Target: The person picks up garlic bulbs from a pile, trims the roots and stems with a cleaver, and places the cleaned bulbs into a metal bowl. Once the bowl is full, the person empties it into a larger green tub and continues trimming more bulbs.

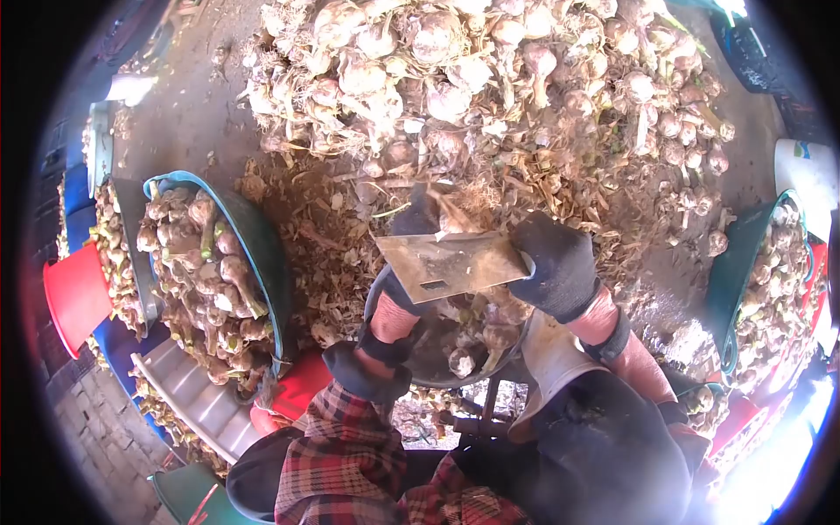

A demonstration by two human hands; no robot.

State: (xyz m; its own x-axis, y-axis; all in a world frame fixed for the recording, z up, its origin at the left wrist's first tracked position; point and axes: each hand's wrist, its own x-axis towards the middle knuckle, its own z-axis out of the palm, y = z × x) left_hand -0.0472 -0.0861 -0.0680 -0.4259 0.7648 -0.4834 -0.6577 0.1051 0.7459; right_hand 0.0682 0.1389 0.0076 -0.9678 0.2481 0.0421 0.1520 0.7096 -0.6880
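My right hand (553, 265), in a dark glove, is closed on the right end of a flat rectangular metal blade (481, 269) with a slot in it. Partly hidden behind that blade, my gloved left hand (415, 219) is closed around a garlic bulb (468, 210) with dry, stringy roots. Blade and bulb are close together; whether they touch is hard to see. Below both hands, between my legs, a dark round tub (429, 372) holds several garlic bulbs (490, 337).
A large garlic heap (437, 61) fills the far side, with dry husks (337, 254) before it. Green tubs of garlic stand left (278, 271) and right (733, 289). A red bucket (74, 297) and a white crate (197, 407) are at left.
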